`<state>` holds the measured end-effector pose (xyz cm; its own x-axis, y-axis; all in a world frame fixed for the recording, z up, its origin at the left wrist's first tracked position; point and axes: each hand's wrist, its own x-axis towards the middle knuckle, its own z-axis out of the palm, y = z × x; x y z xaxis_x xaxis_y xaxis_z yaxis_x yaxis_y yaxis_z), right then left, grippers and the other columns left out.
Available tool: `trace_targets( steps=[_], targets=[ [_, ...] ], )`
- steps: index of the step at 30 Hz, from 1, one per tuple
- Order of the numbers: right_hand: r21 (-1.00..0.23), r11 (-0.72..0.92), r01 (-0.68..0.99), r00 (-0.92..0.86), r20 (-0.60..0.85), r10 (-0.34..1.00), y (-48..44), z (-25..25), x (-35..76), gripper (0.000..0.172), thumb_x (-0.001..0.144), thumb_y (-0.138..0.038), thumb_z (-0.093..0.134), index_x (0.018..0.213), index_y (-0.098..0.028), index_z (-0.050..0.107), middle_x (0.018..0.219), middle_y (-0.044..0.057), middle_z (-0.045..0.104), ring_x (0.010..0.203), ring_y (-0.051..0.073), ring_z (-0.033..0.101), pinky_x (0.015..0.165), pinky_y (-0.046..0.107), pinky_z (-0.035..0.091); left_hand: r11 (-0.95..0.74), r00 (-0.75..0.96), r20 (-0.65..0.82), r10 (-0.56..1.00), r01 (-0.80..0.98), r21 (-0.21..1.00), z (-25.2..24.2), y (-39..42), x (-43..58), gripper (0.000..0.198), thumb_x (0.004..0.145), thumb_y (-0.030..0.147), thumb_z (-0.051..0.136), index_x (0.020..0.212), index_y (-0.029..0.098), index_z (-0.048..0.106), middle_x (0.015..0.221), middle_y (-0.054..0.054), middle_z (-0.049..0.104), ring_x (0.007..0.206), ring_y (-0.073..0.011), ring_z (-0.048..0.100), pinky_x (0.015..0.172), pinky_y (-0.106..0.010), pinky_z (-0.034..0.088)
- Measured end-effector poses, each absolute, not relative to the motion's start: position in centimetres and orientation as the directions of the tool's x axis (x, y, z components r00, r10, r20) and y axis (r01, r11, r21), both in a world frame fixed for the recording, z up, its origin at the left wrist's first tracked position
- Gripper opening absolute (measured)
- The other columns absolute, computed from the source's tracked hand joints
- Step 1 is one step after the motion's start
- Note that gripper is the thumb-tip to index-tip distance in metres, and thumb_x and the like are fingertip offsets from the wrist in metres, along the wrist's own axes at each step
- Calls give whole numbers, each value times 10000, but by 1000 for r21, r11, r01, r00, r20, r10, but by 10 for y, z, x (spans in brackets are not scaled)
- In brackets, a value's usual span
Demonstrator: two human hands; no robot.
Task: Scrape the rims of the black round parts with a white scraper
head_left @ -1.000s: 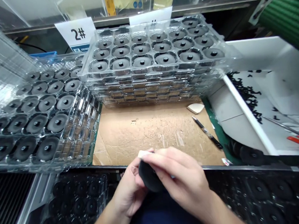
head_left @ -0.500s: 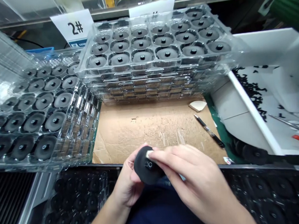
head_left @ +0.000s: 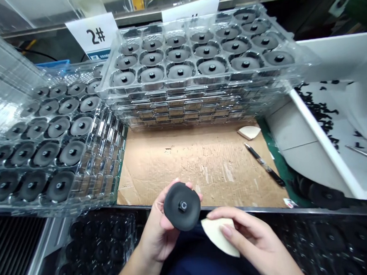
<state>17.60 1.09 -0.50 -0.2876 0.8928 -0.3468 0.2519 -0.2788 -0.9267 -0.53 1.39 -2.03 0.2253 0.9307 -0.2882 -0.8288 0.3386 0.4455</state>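
My left hand [head_left: 160, 234] grips a round black disc part [head_left: 182, 206] with a small hub in its middle, face up, just in front of the cardboard sheet [head_left: 200, 161]. My right hand [head_left: 255, 243] is beside it to the right, its fingers closed on a cream wedge-shaped sponge [head_left: 219, 235]. The sponge is off the disc, just below and to the right of it.
A stack of clear trays [head_left: 198, 66] filled with the same black discs stands behind the cardboard, another stack [head_left: 47, 141] at the left. A pen [head_left: 264, 165] and a second wedge sponge [head_left: 249, 132] lie on the cardboard's right. A white bin [head_left: 326, 137] with black scraps is at the right.
My right hand has drawn the sponge off the disc, down and to the right. The disc's face with its hub is now uncovered in my left hand.
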Motion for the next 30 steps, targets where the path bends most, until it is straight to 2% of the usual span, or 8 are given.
trace_targets(
  steps=[5, 9, 13, 18, 22, 25, 28, 30],
  targets=[
    [-929, -196, 315, -171, -259, 951, 15, -11, 174, 199, 862, -358, 533, 971, -243, 653, 937, 20, 685, 778, 169, 645, 657, 240, 501, 350, 223, -319, 921, -833, 429, -16, 13, -3, 528, 552, 283, 812, 1057, 279, 658, 1083, 19, 705, 983, -201, 655, 877, -256, 490],
    [-913, 124, 388, -169, 62, 984, 26, 12, 167, 199, 886, -235, 512, 1061, -278, 596, 980, -2, 658, 821, 134, 627, 648, 197, 492, 365, 196, -377, 905, -813, 454, -14, 9, 0, 529, 517, 270, 831, 1022, 281, 674, 1054, 15, 715, 936, -175, 664, 850, -234, 492],
    [-821, 486, 299, -377, 367, 851, 32, 35, 145, 303, 866, -101, 478, 1158, -160, 533, 993, 60, 641, 889, 150, 598, 801, 248, 490, 387, 165, -431, 887, -776, 499, -16, 6, 0, 569, 474, 350, 838, 1014, 260, 685, 1047, -25, 714, 968, -190, 641, 850, -239, 483],
    [-852, 376, 364, -628, 74, 775, 39, 43, 130, 223, 872, -81, 442, 981, -155, 622, 834, 41, 631, 729, 135, 600, 660, 229, 505, 370, 98, -472, 876, -764, 529, -18, 4, -4, 623, 428, 327, 856, 1023, 291, 675, 1061, -7, 707, 958, -197, 647, 851, -248, 493],
    [-803, 518, 294, -474, 348, 809, 41, 41, 124, 255, 876, -89, 438, 1085, -93, 584, 860, 80, 643, 790, 167, 596, 751, 291, 498, 464, 180, -514, 838, -732, 500, -13, 3, -3, 468, 607, 344, 774, 1056, 264, 668, 1087, -37, 696, 1061, -218, 602, 974, -311, 418],
    [-856, 458, 240, -581, 251, 774, 40, 43, 133, 233, 871, -75, 463, 1050, -139, 597, 880, 39, 652, 786, 125, 602, 736, 217, 489, 439, 201, -458, 866, -744, 503, -14, 4, -7, 482, 561, 345, 799, 1024, 283, 679, 1059, -5, 704, 1007, -209, 626, 939, -305, 439],
    [-840, 329, 431, -600, 6, 800, 38, 50, 148, 209, 871, -92, 467, 975, -196, 615, 834, 4, 646, 742, 110, 605, 664, 193, 478, 429, 223, -429, 875, -767, 476, -17, 5, -11, 622, 419, 373, 846, 1011, 280, 680, 1046, -12, 710, 958, -199, 643, 867, -268, 478],
    [-746, 372, 552, -520, 41, 853, 39, 51, 152, 227, 886, -112, 435, 1016, -177, 609, 822, 32, 644, 721, 138, 593, 630, 234, 467, 437, 224, -447, 866, -773, 460, -17, 4, -11, 613, 427, 353, 851, 1011, 274, 682, 1042, -16, 713, 973, -190, 637, 873, -253, 468]
  ],
)
